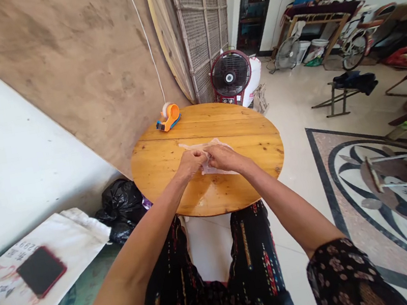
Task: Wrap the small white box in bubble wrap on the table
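Note:
A thin, see-through whitish plastic bag or sheet (214,169) lies crumpled on the round wooden table (164,174). My left hand (191,162) is closed, with thumb and fingertips pinched at the near-left part of the plastic. Close beside it, my right hand (223,157) is also closed on the plastic, fingers bent down, and it hides part of it. The two hands nearly touch at the fingertips. Near the table's far-left edge stands an orange tape dispenser (170,116) with a roll of tape, apart from both hands.
Beyond the table is a dark red fan (230,75). To the left lie black plastic bags (121,204) and a phone (41,271) on a white sack (72,230). A board (95,51) leans at the left. A folding stool (337,97) stands on the right.

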{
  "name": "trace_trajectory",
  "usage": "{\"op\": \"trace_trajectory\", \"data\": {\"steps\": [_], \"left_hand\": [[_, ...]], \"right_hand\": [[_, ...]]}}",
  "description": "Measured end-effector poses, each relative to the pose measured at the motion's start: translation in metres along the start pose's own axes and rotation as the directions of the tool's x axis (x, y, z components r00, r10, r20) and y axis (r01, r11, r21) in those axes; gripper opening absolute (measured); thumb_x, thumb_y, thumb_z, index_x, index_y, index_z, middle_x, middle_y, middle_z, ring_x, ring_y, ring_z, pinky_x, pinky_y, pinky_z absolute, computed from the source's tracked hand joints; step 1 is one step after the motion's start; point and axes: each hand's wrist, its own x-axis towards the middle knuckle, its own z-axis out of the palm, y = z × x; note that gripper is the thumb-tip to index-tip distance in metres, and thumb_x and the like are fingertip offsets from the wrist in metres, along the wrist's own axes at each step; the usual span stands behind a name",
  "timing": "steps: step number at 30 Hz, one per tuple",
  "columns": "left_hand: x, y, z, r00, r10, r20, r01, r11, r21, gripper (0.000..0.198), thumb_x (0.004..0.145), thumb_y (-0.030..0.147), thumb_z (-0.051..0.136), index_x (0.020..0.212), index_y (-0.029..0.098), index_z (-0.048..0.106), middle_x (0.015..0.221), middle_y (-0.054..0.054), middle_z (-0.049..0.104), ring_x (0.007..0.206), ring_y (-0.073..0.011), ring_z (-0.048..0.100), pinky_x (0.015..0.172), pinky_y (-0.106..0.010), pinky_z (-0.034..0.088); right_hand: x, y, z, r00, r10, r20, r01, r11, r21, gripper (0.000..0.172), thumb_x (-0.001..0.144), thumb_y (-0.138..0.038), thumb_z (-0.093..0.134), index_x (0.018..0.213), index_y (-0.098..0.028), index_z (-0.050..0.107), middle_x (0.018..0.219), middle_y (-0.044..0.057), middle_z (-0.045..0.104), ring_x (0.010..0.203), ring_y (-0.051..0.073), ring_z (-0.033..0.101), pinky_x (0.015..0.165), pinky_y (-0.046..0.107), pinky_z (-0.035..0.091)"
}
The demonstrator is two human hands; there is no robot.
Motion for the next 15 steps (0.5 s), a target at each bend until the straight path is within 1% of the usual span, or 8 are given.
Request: {"op": "trace_trajectory", "data": {"steps": [6,8,10,12,15], "left_hand": [[-0.001,0.001,0.000,0.999,0.001,0.037,-0.001,1.000,0.001,0.006,0.064,0.013,0.058,0.058,0.013,0.060,0.052,0.002,0.057,0.041,-0.0083,0.051,0.042,-0.018,0.038],[-0.003,0.005,-0.002,0.998,-0.002,0.069,0.003,1.000,-0.003,0.007,0.064,0.014,0.059,0.058,0.013,0.061,0.052,0.002,0.058,0.043,-0.0085,0.051,0.043,-0.019,0.040],[-0.006,0.010,-0.005,0.993,-0.014,0.115,0.016,1.000,-0.012,0.008,0.064,0.014,0.058,0.058,0.013,0.062,0.053,0.001,0.058,0.046,-0.0093,0.053,0.047,-0.020,0.044],[-0.008,0.013,-0.009,0.987,-0.037,0.155,0.041,0.999,-0.024,0.010,0.063,0.011,0.055,0.062,0.012,0.065,0.054,0.000,0.059,0.049,-0.0104,0.055,0.051,-0.022,0.047],[-0.010,0.012,-0.013,0.984,-0.055,0.167,0.062,0.998,-0.034,0.020,0.060,0.007,0.050,0.068,0.012,0.067,0.056,0.000,0.061,0.050,-0.0100,0.055,0.053,-0.022,0.048]], "right_hand": [[0.000,0.002,-0.002,1.000,0.019,0.014,-0.020,0.999,0.026,0.028,0.078,-0.019,0.058,0.105,-0.016,0.062,0.111,0.012,0.068,0.102,0.026,0.062,0.077,0.028,0.044],[0.000,0.003,-0.002,1.000,-0.001,0.002,0.001,0.999,0.038,0.027,0.078,-0.018,0.058,0.105,-0.016,0.062,0.111,0.011,0.068,0.102,0.025,0.062,0.077,0.027,0.043],[0.000,0.004,-0.002,0.999,-0.047,-0.020,0.047,0.998,0.052,0.028,0.077,-0.017,0.058,0.105,-0.017,0.061,0.111,0.010,0.068,0.102,0.023,0.061,0.078,0.027,0.043],[0.000,0.006,-0.001,0.998,-0.059,-0.019,0.060,0.997,0.056,0.028,0.078,-0.016,0.058,0.105,-0.016,0.062,0.108,0.010,0.069,0.100,0.023,0.062,0.079,0.027,0.043],[0.001,0.008,0.001,0.999,-0.032,-0.006,0.032,0.998,0.056,0.038,0.077,-0.018,0.061,0.115,-0.015,0.060,0.110,0.011,0.069,0.104,0.024,0.061,0.083,0.029,0.043]]}}
